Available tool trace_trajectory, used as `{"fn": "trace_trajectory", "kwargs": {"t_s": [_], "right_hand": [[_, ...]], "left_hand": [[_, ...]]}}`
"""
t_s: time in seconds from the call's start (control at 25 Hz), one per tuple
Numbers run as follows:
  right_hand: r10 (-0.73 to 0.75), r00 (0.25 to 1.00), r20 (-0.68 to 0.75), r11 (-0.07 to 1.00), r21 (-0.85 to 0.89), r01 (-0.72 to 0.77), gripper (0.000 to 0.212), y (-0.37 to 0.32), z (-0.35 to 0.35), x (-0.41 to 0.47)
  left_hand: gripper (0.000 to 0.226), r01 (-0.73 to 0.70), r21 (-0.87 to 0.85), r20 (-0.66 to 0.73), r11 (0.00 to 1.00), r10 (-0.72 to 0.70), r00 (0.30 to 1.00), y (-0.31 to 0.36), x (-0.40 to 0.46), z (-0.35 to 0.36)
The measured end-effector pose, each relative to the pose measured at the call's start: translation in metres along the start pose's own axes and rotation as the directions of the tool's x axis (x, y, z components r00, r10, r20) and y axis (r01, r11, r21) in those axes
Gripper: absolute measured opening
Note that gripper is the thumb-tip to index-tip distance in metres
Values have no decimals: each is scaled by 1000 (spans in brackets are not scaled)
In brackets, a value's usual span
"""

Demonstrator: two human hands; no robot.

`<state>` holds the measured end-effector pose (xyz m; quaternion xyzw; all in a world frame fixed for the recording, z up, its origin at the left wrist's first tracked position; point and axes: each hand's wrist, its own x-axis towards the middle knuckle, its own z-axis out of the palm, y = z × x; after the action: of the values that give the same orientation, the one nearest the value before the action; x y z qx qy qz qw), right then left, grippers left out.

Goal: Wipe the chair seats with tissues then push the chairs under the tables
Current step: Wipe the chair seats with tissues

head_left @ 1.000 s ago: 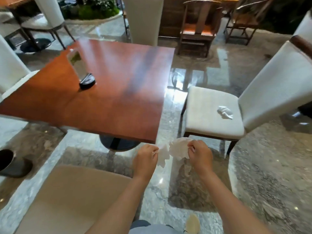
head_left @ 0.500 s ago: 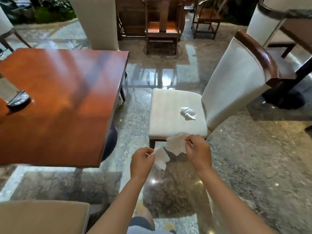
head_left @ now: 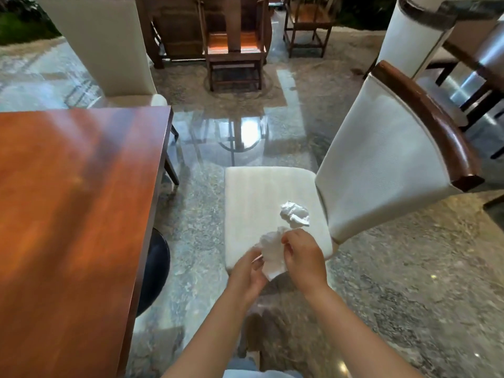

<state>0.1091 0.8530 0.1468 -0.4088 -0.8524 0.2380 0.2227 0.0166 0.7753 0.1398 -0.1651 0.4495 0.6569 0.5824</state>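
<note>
We are holding one white tissue between both hands: our left hand is pinching its lower edge and our right hand is gripping its upper side, above the front of the chair seat. A second crumpled tissue is lying on that seat near the backrest. The chair is standing apart from the tabletop.

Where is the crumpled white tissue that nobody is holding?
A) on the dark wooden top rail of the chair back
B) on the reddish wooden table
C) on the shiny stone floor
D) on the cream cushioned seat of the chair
D: the loose crumpled white tissue lies on the cream cushioned chair seat, near the backrest, just beyond the two hands working a second tissue.
</note>
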Motion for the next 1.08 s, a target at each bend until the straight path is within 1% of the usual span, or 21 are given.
{"fn": "trace_trajectory", "kwargs": {"t_s": [0.04, 0.08, 0.12, 0.2, 0.24, 0.28, 0.4, 0.52, 0.56, 0.64, 0.68, 0.76, 0.8, 0.84, 0.88, 0.96, 1.0, 1.08], "right_hand": [[-24, 1000, 11, 1000, -11, 24, 14, -1, 3, 9], [-49, 999, 18, 999, -23, 49, 16, -2, 6, 17], [-74, 997, 28, 997, -30, 74, 17, -2, 8, 24], [-114, 991, 63, 993, -24, 116, 15, 0, 13, 38], [-124, 989, 78, 992, -10, 125, 14, 2, 16, 44], [-120, 989, 87, 993, 7, 119, 15, 4, 20, 49], [-54, 988, 142, 996, 78, 43, 15, 14, 26, 65], [-15, 977, 214, 986, 165, -21, 12, 28, 23, 74], [17, 967, 252, 973, 217, -74, 12, 34, 21, 78], [89, 931, 353, 931, 303, -204, 11, 42, 16, 88], [114, 918, 381, 919, 310, -243, 10, 47, 16, 94], [144, 907, 397, 926, 269, -265, 10, 60, 18, 104], [132, 908, 398, 938, 246, -244, 9, 65, 20, 108], [95, 910, 403, 952, 231, -201, 8, 71, 21, 111], [40, 909, 415, 965, 222, -143, 9, 76, 23, 115], [-74, 891, 447, 980, 198, -18, 9, 87, 28, 124], [-113, 883, 456, 981, 191, 27, 11, 91, 30, 129], [-143, 887, 439, 977, 205, 56, 14, 102, 37, 141]], "left_hand": [[35, 80, -90, 50, 993, -76, 996, 12, 6, 5], [39, 123, -100, 97, 987, -113, 989, 22, 12, 8], [36, 126, -51, 130, 991, -119, 984, 30, 16, 12], [15, 73, 172, 80, 982, -88, 993, 42, 31, 16], [8, 30, 289, 47, 957, -45, 998, 45, 38, 18], [7, 0, 372, 21, 928, -9, 1000, 47, 46, 18], [17, -30, 494, -67, 869, 72, 995, 47, 64, 16], [27, -29, 666, -113, 745, 140, 984, 47, 72, 22], [28, -33, 718, -121, 695, 171, 978, 46, 77, 26], [29, -25, 765, -131, 644, 193, 972, 46, 87, 30], [29, -15, 758, -127, 652, 169, 977, 47, 92, 34], [21, 45, 649, -114, 760, 38, 993, 50, 103, 41], [15, 93, 587, -103, 804, -39, 994, 53, 107, 44], [13, 131, 581, -94, 804, -93, 991, 58, 113, 48], [14, 145, 649, -87, 747, -116, 989, 63, 119, 49], [12, 120, 762, -53, 636, -122, 991, 69, 134, 54], [9, 99, 782, -36, 615, -115, 993, 70, 142, 55], [4, 72, 778, -29, 624, -79, 996, 69, 161, 57]]}}
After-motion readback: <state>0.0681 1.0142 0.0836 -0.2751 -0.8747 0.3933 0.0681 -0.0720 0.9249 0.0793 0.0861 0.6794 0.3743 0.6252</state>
